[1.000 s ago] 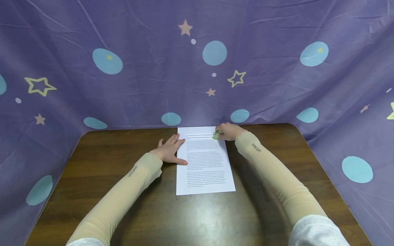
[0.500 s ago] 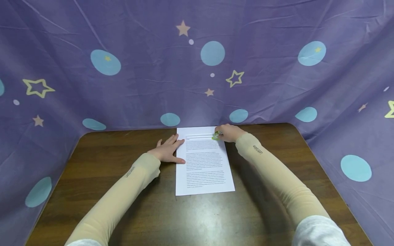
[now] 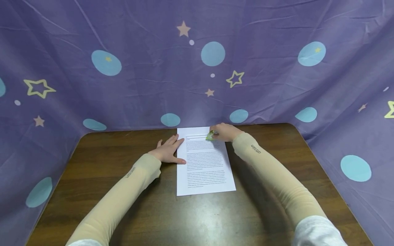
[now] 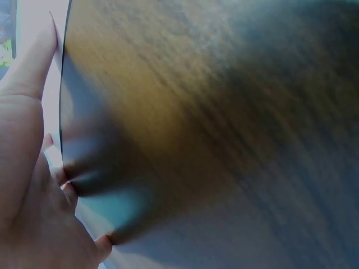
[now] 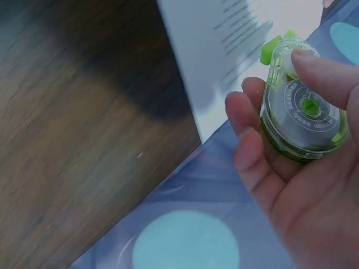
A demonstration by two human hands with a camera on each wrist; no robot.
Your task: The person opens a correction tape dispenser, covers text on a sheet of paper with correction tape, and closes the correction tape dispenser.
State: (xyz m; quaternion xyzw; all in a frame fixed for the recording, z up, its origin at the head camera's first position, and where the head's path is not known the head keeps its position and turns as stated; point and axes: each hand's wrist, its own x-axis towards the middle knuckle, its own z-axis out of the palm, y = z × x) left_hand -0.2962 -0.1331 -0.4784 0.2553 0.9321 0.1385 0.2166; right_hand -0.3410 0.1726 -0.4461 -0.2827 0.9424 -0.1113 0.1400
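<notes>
Because the printed sheet lies between the 2 hands, long axis running away from the person, each hand meets a different side. The left hand rests spread across its left edge, grasping nothing. The right hand, nearer the top lines, grips a tape dispenser over the upper right; tip contact seems likely but is unclear.
</notes>
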